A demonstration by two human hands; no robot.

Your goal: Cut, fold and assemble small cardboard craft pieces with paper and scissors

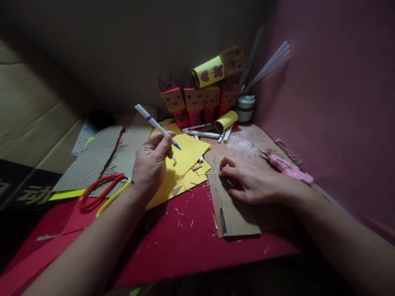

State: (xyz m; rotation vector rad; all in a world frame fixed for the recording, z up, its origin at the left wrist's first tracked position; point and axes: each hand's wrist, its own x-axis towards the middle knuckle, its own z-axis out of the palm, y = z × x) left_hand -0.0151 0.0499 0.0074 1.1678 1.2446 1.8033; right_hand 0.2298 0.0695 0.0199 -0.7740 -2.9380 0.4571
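Observation:
In my left hand (154, 158) I hold a white felt-tip marker (154, 124), pinched near its uncapped blue tip, which points down to the right. Yellow paper (188, 150) lies beneath that hand. My right hand (247, 179) rests on a stack of brown cardboard pieces (239, 218), its fingers bent and apart, fingertips near the left edge. A pair of scissors (101, 189) with red and yellow handles lies beside my left forearm. A pink glue gun (288, 167) with a lit red light is right of my right hand.
Cardboard-and-paper animal figures (194, 100) stand at the back, a yellow paper tube figure (210, 72) lying over them. A yellow tube (226, 121), several markers (205, 134) and a lidded pale cup (246, 109) are nearby. Corrugated cardboard (89, 158) lies left; scraps dot the red surface (185, 242).

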